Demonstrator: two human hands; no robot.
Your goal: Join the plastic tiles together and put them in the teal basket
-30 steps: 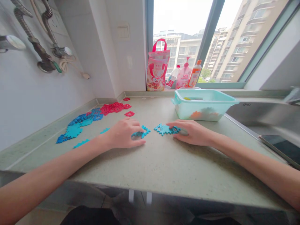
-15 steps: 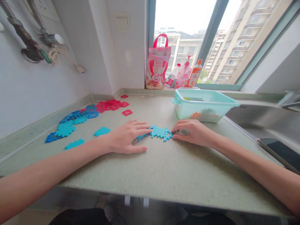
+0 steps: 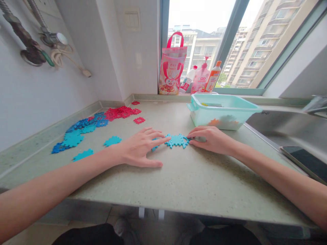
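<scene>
Several light-blue interlocking puzzle tiles (image 3: 176,140) lie joined in a short row on the counter, a solid square in the middle and ring-shaped pieces toward the ends. My left hand (image 3: 143,146) is spread over the row's left part, its index fingertip on the middle tile's edge and its thumb apart on the counter; it hides some of the left tile. At the right end, my right hand (image 3: 208,139) pinches the rim of a ring-shaped tile between thumb and fingers. Loose light-blue tiles (image 3: 83,154) lie left of my left forearm.
Red tiles (image 3: 121,113) and dark-blue tiles (image 3: 83,125) are heaped along the back left wall. A mint plastic basket (image 3: 217,117) holding more pieces stands behind my right hand. The sink (image 3: 276,126) and a phone (image 3: 304,161) are at the right; bottles (image 3: 200,80) line the windowsill.
The middle tile now lies more level with the counter's edge. My left index finger has extended onto its edge, while my right hand keeps its pinch. The view has shifted slightly.
</scene>
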